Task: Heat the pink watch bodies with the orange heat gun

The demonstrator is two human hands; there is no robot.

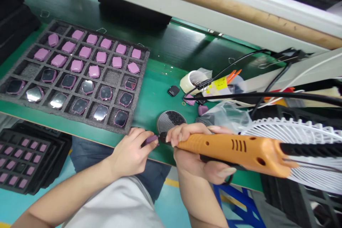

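My left hand [133,151] pinches a small purple watch case [151,139] at the table's front edge, with fingers and thumb closed on its sides. In my right hand [196,149] lies an orange electric screwdriver [227,148], held level with my fingers wrapped round its body. Its black nose points left at the watch case; whether the tip touches is hard to make out. Just behind sits a round dish with a perforated grey top [171,120]. To the left, a grey foam tray [112,76] holds purple watch cases, some purple side up, others dark screen up.
A cream cup [194,80] lies tipped near black cables [232,57]. A black watch case [173,91] and loose purple cases [203,109] are close by. A white fan grille [294,131] stands at right. Lower left are stacked black trays [50,153].
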